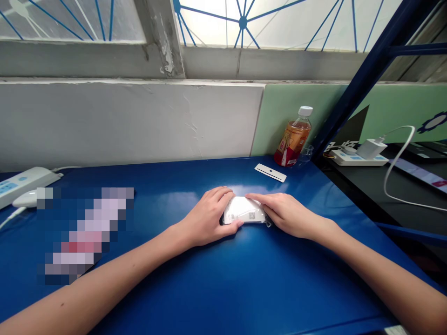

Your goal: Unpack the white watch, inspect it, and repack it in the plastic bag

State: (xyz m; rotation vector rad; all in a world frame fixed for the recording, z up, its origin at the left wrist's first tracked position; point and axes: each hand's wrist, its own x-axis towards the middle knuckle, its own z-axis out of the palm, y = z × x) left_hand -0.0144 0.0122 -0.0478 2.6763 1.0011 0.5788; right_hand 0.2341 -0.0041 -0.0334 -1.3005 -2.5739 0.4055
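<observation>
A small white box in clear plastic wrap [244, 209], with a printed square code on its near face, is at the middle of the blue desk [223, 288]. My left hand [214, 211] is closed around its left end, thumb along the near side and fingers over the far side. On the right end, my right hand [282, 211] holds the box, its index finger reaching across the top. The right thumb is mostly hidden. Crinkled wrap sticks out beside the right fingers.
Behind the hands lie a flat white strip [270, 172] and a drink bottle [293, 137] against the wall. A power strip [26, 184] and a pixelated object [87, 232] are at left. A blue slanted post [359, 79] rises at right, near a charger [372, 148] with a white cable.
</observation>
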